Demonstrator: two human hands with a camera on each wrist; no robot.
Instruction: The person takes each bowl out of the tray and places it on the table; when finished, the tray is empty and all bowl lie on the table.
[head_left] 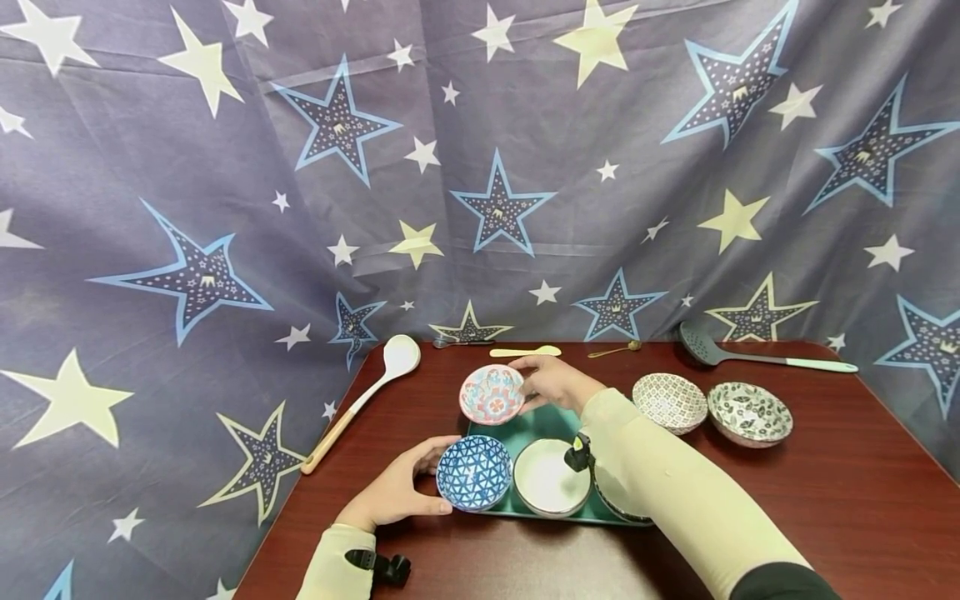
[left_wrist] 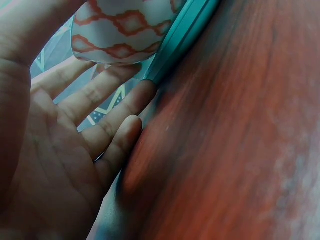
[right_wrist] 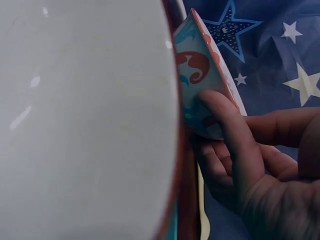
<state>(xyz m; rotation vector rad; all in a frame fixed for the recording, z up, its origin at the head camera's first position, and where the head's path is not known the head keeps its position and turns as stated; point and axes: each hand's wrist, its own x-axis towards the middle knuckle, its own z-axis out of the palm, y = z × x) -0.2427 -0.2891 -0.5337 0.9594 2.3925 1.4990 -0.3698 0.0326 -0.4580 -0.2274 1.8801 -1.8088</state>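
Head: right arm (head_left: 675, 479) outstretched, gripping pink bowl (head_left: 489, 396).

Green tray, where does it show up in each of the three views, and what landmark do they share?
Head: green tray, below centre, slightly right.
Left wrist: green tray, a slanting strip at the top, right of centre.
Right wrist: green tray, a thin sliver at the bottom edge, just right of centre.
Shared landmark: star-printed cloth.

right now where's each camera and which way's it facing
Head: on the head, facing forward and down at the table; left grip, right grip, sleeves show.
Left wrist: on that wrist, facing left grip and patterned bowl.
Right wrist: on that wrist, facing right grip past white bowl.
Head and right wrist share the pink bowl.
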